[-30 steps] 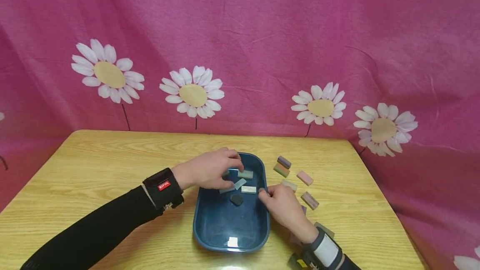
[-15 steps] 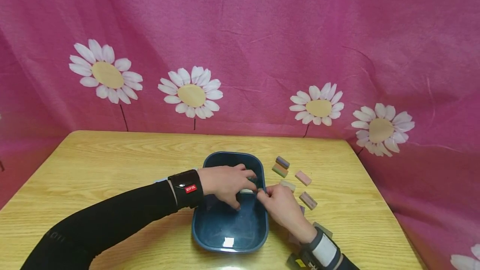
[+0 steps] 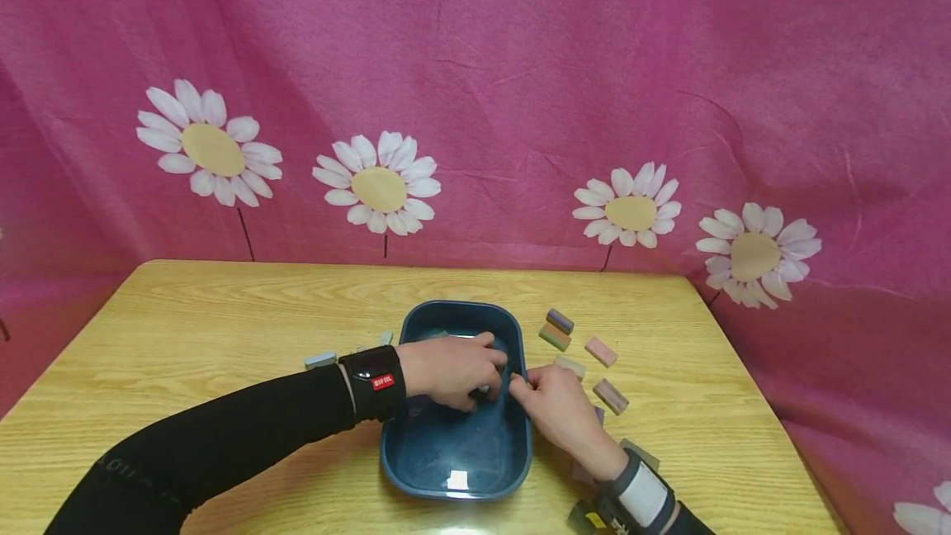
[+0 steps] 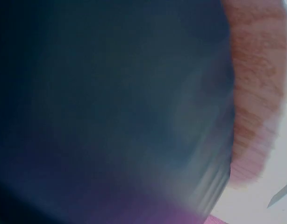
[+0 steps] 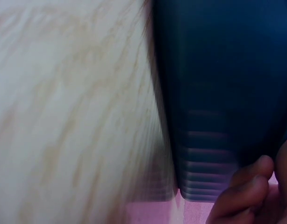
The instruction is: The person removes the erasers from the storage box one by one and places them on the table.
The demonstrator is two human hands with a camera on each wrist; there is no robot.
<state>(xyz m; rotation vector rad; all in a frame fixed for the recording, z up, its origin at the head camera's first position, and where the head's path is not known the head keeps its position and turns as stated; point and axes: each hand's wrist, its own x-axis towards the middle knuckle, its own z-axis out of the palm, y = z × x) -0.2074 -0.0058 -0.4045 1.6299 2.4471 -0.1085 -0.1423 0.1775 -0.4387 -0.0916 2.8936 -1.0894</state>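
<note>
A deep blue plastic tub (image 3: 456, 469) with rounded corners stands on the wooden table. My left hand (image 3: 455, 371) reaches down into its middle, fingers and thumb curled together around a small pale block (image 3: 484, 389), mostly hidden by the fingers. At the right side of the tub, my right hand (image 3: 563, 407) pinches the rim between thumb and curled fingers. The right wrist view shows those fingers (image 5: 244, 193) against the tub's outer wall (image 5: 213, 116). Dark blur fills most of the left wrist view.
Right of the tub lie several small blocks: a purple one (image 3: 560, 321), an orange-green one (image 3: 555, 337), a pink one (image 3: 601, 352) and a brownish one (image 3: 611, 396). Left of it, a pale blue block (image 3: 320, 360) lies beside the left sleeve. A pink flowered cloth (image 3: 505, 106) hangs behind the table.
My left hand has moved right and toward me from the tub's far left, and its spread fingers have curled in. The right hand stays at the rim.
</note>
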